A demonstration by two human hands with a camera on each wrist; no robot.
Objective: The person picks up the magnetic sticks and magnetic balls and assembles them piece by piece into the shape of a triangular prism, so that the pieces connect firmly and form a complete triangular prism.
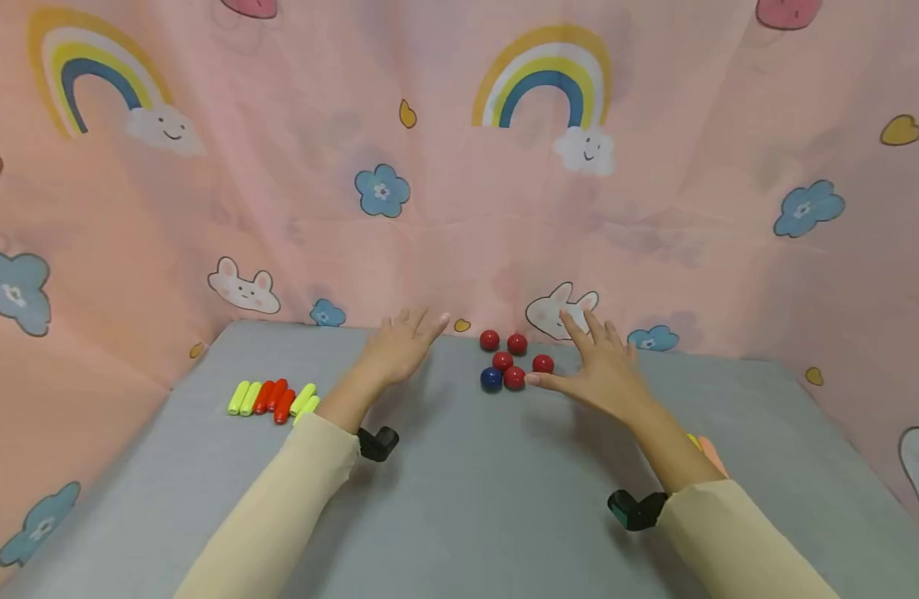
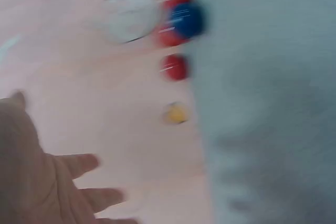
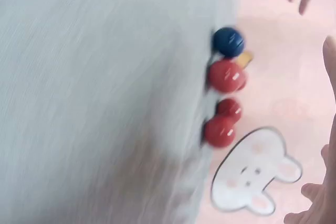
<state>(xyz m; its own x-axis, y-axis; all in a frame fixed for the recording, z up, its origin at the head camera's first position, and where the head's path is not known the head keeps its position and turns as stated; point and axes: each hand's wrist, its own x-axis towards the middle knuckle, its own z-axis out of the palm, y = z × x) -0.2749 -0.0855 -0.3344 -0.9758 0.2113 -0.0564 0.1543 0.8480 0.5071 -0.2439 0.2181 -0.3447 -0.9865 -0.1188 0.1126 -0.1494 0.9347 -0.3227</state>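
Several glossy red balls (image 1: 516,344) and one dark blue ball (image 1: 491,379) lie together near the far edge of the grey table. To their left, my left hand (image 1: 396,343) hovers over the table with its fingers spread, holding nothing. My right hand (image 1: 605,372) is raised on the other side, fingers spread wide and thumb pointing toward the balls. In the head view its thumb tip overlaps the nearest red ball's edge; whether they touch I cannot tell. The left wrist view is blurred but shows the blue ball (image 2: 187,20) and the left fingers (image 2: 102,199) apart from it.
Yellow and red short sticks (image 1: 282,406) lie in a group at the left, partly behind the left forearm. Yellow and orange pieces (image 1: 709,453) show behind the right forearm. A pink patterned cloth (image 1: 459,241) hangs behind the grey table (image 1: 459,516).
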